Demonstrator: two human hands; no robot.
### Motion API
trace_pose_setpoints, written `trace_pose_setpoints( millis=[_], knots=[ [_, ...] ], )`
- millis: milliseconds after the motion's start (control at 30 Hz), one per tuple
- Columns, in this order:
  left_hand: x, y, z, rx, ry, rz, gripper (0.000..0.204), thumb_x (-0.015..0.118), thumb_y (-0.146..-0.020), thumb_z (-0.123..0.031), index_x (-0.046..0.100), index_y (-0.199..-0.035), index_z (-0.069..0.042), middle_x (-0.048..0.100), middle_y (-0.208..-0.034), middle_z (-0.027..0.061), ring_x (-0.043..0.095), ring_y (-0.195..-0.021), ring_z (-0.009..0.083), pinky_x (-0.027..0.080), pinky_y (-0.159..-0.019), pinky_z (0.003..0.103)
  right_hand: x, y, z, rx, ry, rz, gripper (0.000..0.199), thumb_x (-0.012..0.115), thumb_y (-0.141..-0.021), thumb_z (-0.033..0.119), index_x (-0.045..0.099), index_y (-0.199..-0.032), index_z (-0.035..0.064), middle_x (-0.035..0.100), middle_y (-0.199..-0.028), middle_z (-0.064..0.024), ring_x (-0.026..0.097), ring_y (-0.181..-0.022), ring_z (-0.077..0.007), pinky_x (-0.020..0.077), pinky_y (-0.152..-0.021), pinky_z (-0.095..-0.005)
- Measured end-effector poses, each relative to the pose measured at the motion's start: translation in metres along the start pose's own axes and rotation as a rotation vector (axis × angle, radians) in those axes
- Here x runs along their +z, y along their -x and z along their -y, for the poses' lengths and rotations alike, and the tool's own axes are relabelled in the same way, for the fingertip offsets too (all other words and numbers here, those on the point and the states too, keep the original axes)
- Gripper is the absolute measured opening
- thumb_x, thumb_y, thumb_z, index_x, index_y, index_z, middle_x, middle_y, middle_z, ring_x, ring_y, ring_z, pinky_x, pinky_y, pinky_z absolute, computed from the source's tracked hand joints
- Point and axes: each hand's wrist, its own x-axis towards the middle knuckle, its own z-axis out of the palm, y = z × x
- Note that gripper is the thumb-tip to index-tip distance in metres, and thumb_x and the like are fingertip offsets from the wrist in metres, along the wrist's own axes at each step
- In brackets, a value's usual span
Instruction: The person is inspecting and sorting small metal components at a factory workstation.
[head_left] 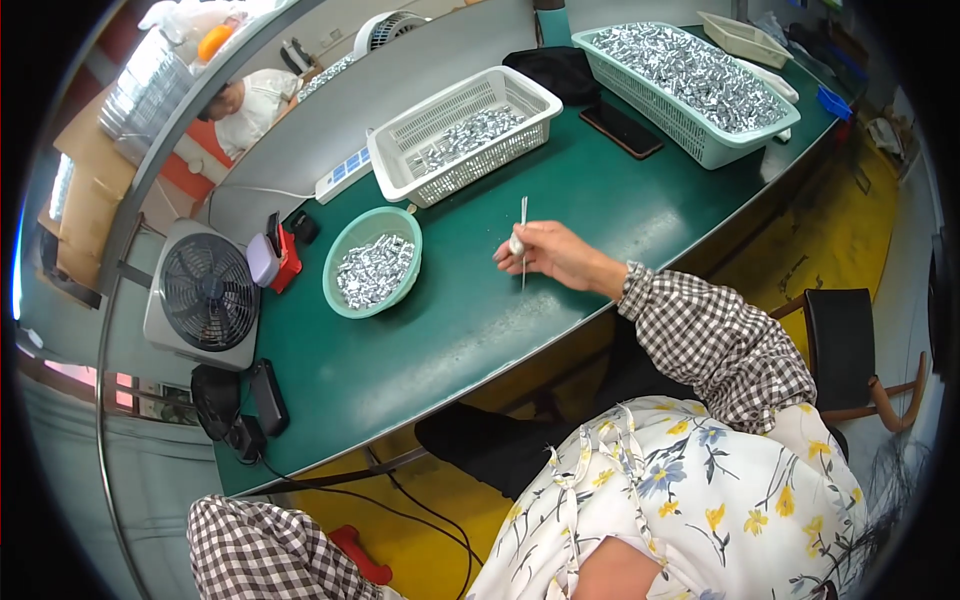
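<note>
Over the middle of the green table, my right hand (560, 255) is closed in a pinch. It holds a thin metal rod (524, 210), standing nearly upright, whose lower end comes out below the fingers. Something small and whitish shows at the fingertips, too small to name. Of my left arm, only the checked sleeve (260, 550) is visible at the lower left; the left hand is out of the picture. Nearest to my right hand on the left is a round green basin (415, 262) with many small silvery metal pieces (372, 275) in it.
Behind stands a white basket (470, 170) with some metal pieces; at the far right, a pale green basket (690, 145) is heaped with them. A phone (620, 130) lies between them. A fan (212, 285), a red box (287, 262) and a black power bank (268, 395) sit left.
</note>
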Motion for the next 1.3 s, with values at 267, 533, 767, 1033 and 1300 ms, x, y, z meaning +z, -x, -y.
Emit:
trace_pose_setpoints(
  millis=[267,533,767,1033,1300],
  knots=[
    [0.002,-0.008,0.007,-0.028,0.002,0.087,0.019,0.043,-0.088,-0.019,0.046,-0.096,-0.002,0.039,-0.093,0.0063,0.034,-0.082,0.0189,0.025,-0.065,0.029,-0.005,-0.035,-0.01,-0.061,0.072,0.003,0.033,0.038,-0.096,0.027,0.055,-0.091,-0.0007,0.059,-0.097,-0.0114,0.058,-0.09,-0.0193,0.0459,-0.084,-0.033],
    [-0.002,0.01,0.01,-0.064,0.015,0.126,0.02,0.042,-0.089,-0.018,0.046,-0.099,-0.002,0.039,-0.097,0.0068,0.033,-0.086,0.0198,0.024,-0.068,0.03,0.026,-0.044,-0.039,-0.102,0.055,0.121,0.03,0.038,-0.095,0.021,0.054,-0.083,-0.0014,0.06,-0.091,-0.0122,0.058,-0.083,-0.0186,0.0448,-0.082,-0.0299],
    [-0.008,0.022,0.009,-0.088,0.037,0.14,0.021,0.042,-0.089,-0.018,0.045,-0.101,-0.002,0.039,-0.1,0.0073,0.033,-0.089,0.0206,0.024,-0.071,0.031,-0.006,-0.057,-0.028,-0.532,0.242,-0.267,0.033,0.038,-0.095,0.025,0.057,-0.092,-0.0019,0.06,-0.092,-0.0102,0.057,-0.089,-0.017,0.0431,-0.085,-0.03],
    [-0.012,0.024,0.02,-0.132,0.086,0.133,0.022,0.041,-0.089,-0.018,0.045,-0.103,-0.002,0.038,-0.104,0.0078,0.033,-0.093,0.0216,0.024,-0.074,0.032,0.056,-0.067,-0.064,-0.2,0.565,0.044,0.031,0.038,-0.095,0.02,0.056,-0.084,-0.0026,0.059,-0.09,-0.0082,0.055,-0.09,-0.0178,0.0417,-0.083,-0.0285],
    [-0.02,0.027,0.014,-0.144,0.086,0.156,0.023,0.04,-0.089,-0.017,0.045,-0.106,-0.001,0.038,-0.107,0.0084,0.033,-0.097,0.0225,0.024,-0.077,0.033,0.046,-0.06,-0.058,-0.467,0.663,-0.138,0.031,0.039,-0.094,0.022,0.057,-0.087,-0.002,0.057,-0.095,-0.0117,0.053,-0.096,-0.0223,0.0399,-0.086,-0.0297]
  ],
)
